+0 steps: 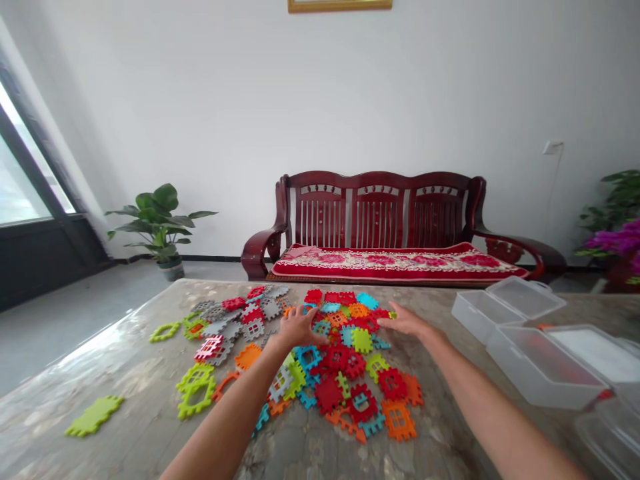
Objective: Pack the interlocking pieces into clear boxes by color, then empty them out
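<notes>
Many flat plastic interlocking building pieces with notched edges lie in a loose heap on the table. My left hand (299, 327) is over the heap's middle, thumb apart from the fingers, close to a blue piece (321, 327). At the heap's right edge my right hand (407, 322) is stretched out with fingers extended, beside a red piece (373, 321). Whether either hand touches a piece is hard to tell. Between the hands lie an orange piece (337, 319) and a lime green piece (361, 341). Nearer to me are a dark red piece (329, 393) and an orange window piece (399, 420).
Grey pieces (253, 329) spread to the left, and a lime green piece (95, 416) lies alone at the near left. Clear plastic boxes (545, 373) with opened lids stand on the right. Beyond the table (135, 393) are a wooden bench (377, 220) and a potted plant (161, 223).
</notes>
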A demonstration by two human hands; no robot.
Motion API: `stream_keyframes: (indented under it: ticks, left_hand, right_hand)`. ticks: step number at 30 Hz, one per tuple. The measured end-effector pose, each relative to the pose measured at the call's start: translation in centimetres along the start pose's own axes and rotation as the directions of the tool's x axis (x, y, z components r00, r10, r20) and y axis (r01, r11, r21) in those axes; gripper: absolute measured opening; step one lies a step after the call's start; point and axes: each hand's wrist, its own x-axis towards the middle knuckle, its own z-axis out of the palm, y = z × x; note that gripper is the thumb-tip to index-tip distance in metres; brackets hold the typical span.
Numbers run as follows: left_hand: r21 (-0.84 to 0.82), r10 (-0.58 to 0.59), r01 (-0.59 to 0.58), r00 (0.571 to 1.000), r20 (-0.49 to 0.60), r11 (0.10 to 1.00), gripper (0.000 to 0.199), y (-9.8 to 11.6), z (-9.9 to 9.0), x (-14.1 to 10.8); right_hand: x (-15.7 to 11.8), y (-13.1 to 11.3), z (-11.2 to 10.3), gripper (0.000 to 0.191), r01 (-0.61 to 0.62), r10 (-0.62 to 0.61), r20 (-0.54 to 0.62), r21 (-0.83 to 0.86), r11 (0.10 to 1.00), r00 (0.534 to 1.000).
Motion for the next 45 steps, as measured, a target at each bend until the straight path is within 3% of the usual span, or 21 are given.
stream_keyframes:
  ticks: [5, 10, 13, 17, 22, 24, 26, 28, 30, 33, 37, 45]
  left_hand:
    - [-0.045, 0.062, -0.063, 0.998, -0.029, 0.997, 0.090, 1.4, -0.3, 0.2]
    - [-0.147, 0.078, -0.088, 0.994, -0.075, 0.985, 0.065, 2.7, 0.2, -0.2]
    - [-0.227, 0.069, -0.096, 0.990, -0.123, 0.969, 0.055, 3.4, 0.8, -0.4]
    - [-0.338, 0.093, -0.157, 0.976, -0.199, 0.928, 0.034, 4.0, 1.3, -0.5]
    - [-0.429, 0.267, -0.353, 0.931, -0.249, 0.831, 0.034, 3.3, 0.0, -0.5]
    - [-0.440, 0.357, -0.423, 0.906, -0.227, 0.792, 0.043, 2.5, -1.0, -0.1]
    - [-0.415, 0.362, -0.406, 0.914, -0.183, 0.814, 0.040, 1.5, -1.9, 0.7]
    - [-0.365, 0.273, -0.319, 0.946, -0.174, 0.875, 0.035, 0.6, -2.4, 2.0]
    - [-0.319, 0.197, -0.252, 0.961, -0.195, 0.914, 0.036, 0.0, -2.6, 3.6]
    - [-0.226, 0.124, -0.169, 0.972, -0.201, 0.959, 0.053, -0.7, -2.3, 5.8]
    - [-0.095, 0.096, -0.109, 0.986, -0.133, 0.989, 0.072, -1.0, -1.6, 7.8]
    - [0.044, 0.127, -0.126, 0.991, -0.044, 0.991, 0.050, -1.0, -0.9, 8.4]
  right_hand:
    - [0.1, -1.9, 2.0, 0.074, -0.018, -0.008, 0.108, 0.238, 0.971, 0.994]
    - [-0.6, -4.4, 4.2, 0.076, -0.134, 0.045, 0.198, 0.463, 0.876, 0.979]
    - [-1.2, -5.6, 4.9, 0.061, -0.162, 0.038, 0.240, 0.520, 0.839, 0.970]
    - [-2.3, -7.5, 4.1, 0.035, -0.161, 0.008, 0.252, 0.592, 0.789, 0.968]
    - [-3.4, -8.9, 1.0, 0.045, -0.079, -0.205, 0.349, 0.651, 0.755, 0.914]
    - [-3.5, -7.7, 0.0, 0.047, 0.000, -0.202, 0.257, 0.617, 0.787, 0.945]
    - [-3.5, -5.2, -0.3, 0.044, 0.071, -0.116, 0.053, 0.530, 0.845, 0.992]
    - [-3.6, -2.0, 0.0, 0.039, 0.091, -0.043, -0.141, 0.355, 0.930, 0.989]
    - [-3.9, 0.9, 0.8, 0.037, 0.057, -0.024, -0.254, 0.126, 0.990, 0.967]
    - [-4.7, 3.3, 2.0, 0.035, 0.103, -0.122, -0.282, -0.084, 0.991, 0.951]
    - [-4.9, 3.2, 2.7, 0.034, 0.116, -0.164, -0.275, -0.181, 0.977, 0.947]
    - [-4.7, 2.7, 2.6, 0.029, 0.090, -0.145, -0.293, -0.193, 0.977, 0.945]
